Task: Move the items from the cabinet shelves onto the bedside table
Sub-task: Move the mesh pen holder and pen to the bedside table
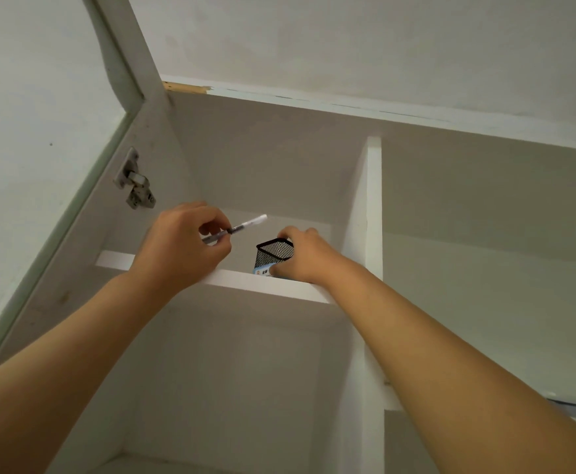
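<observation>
Could drop the pen [235, 229]: thin, held only by the tips of the left hand [180, 248], high above the head. Could tip the cup [273, 256] off the shelf [262, 285] too, since it sits right at the front edge. Could slip from the right hand [302, 256] on the way down, with the grip on just one side. Could bump the divider [373, 206] close by on the right. Cannot tell if more lies at the back of the shelf, too high to see.

Left hand: fingers curled, pinching the pen near its middle. Right hand: wrapped on the right side of the cup, holding it.

Pen: slim, dark in the middle, white cap end pointing up and right, in the air above the shelf. Cup: black wire mesh, square top, looks empty, blue and white label low on the front, standing upright on the high shelf.
</observation>
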`<control>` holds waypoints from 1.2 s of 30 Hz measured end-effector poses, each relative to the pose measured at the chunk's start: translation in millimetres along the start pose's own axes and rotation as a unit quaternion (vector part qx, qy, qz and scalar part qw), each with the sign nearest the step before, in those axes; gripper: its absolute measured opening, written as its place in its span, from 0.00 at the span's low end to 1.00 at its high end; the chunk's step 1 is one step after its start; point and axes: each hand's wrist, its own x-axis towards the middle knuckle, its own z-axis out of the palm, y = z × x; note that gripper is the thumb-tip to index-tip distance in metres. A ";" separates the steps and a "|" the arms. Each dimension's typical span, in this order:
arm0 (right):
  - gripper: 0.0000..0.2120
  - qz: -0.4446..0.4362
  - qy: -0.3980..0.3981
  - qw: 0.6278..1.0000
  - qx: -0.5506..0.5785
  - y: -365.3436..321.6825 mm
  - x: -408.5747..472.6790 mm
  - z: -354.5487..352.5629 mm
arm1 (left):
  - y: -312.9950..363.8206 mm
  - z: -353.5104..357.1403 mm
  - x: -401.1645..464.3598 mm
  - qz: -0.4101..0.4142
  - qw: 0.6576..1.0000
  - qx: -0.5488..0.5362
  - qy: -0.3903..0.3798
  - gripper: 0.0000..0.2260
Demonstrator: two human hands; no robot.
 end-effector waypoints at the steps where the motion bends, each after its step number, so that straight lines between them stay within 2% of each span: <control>1: 0.29 0.008 -0.002 1.000 0.006 0.1 -0.1 0.0 | 0.4 0.0 0.0 0.002 1.000 -0.001 -0.001 0.05; 8: 0.23 0.029 -0.009 0.998 0.052 0.5 4.1 2.1 | 1.2 0.2 0.7 0.001 1.000 -0.010 0.003 0.05; 18: 0.21 0.057 0.054 0.995 0.061 -1.9 -3.8 -2.3 | -2.9 1.2 -0.2 -0.021 0.999 -0.027 -0.005 0.05; 24: 0.38 0.138 -0.029 0.990 0.024 -2.1 1.9 1.1 | -4.0 1.4 0.0 -0.027 0.999 -0.029 -0.003 0.05; 29: 0.48 0.188 -0.037 0.981 0.019 0.1 9.6 4.2 | -2.9 3.7 0.3 -0.023 0.999 -0.030 -0.002 0.05; 33: 0.52 0.193 -0.027 0.980 0.032 -5.7 10.7 4.3 | -3.4 3.5 0.0 -0.022 0.999 -0.029 -0.001 0.04; 36: 0.49 0.194 -0.012 0.979 0.057 -9.1 13.2 6.6 | -2.5 3.0 -0.3 -0.023 0.999 -0.031 -0.004 0.04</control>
